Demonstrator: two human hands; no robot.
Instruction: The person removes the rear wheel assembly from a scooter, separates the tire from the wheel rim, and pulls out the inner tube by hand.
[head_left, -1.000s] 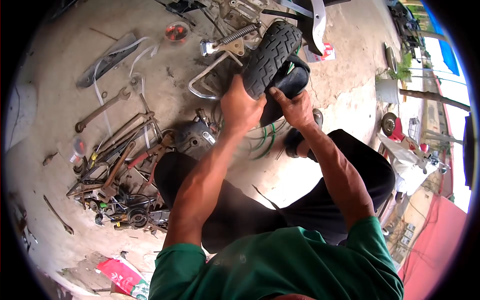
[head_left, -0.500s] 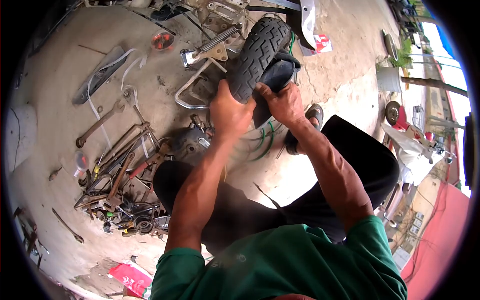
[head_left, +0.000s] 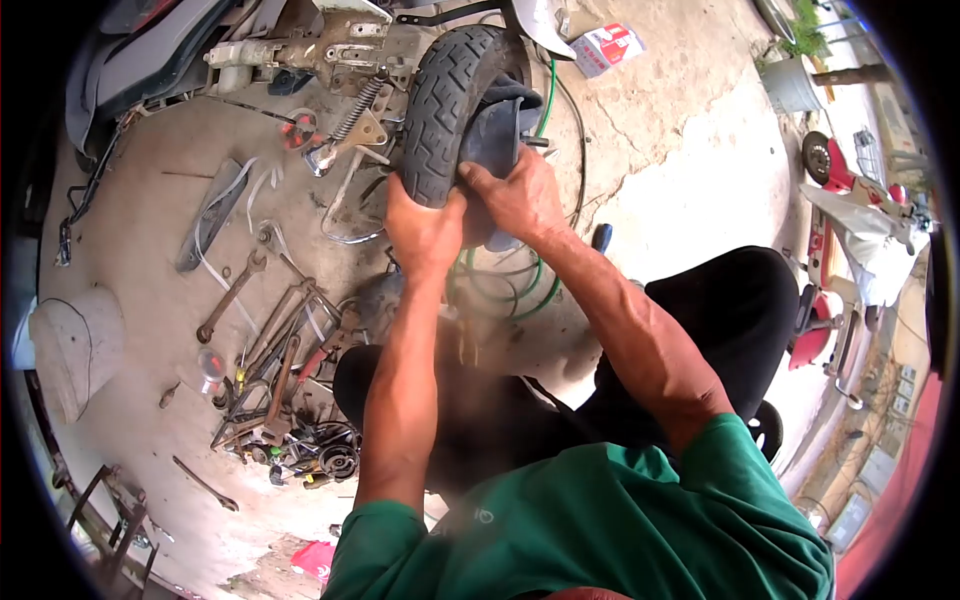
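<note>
A black motorcycle tyre (head_left: 437,110) with chunky tread stands upright in front of me. A dark inner tube (head_left: 492,135) bulges from its open right side. My left hand (head_left: 425,228) wraps round the lower tread, thumb toward the right edge. My right hand (head_left: 518,200) is closed at the tyre's right side, its thumb and fingers on the inner tube; how much of the tyre edge it also grips is hidden. Behind the tyre's lower end runs a green hose (head_left: 540,285), coiled on the floor.
A partly dismantled motorcycle frame with a spring (head_left: 360,112) lies just beyond the tyre. Left of my knees is a pile of wrenches and parts (head_left: 290,400). A red-and-white box (head_left: 608,50) sits at the upper right. A parked red scooter (head_left: 825,250) stands farther right.
My view has shifted, so the floor things sit farther right and lower. The tyre stands more upright and both hands appear farther left, still on the tyre and tube.
</note>
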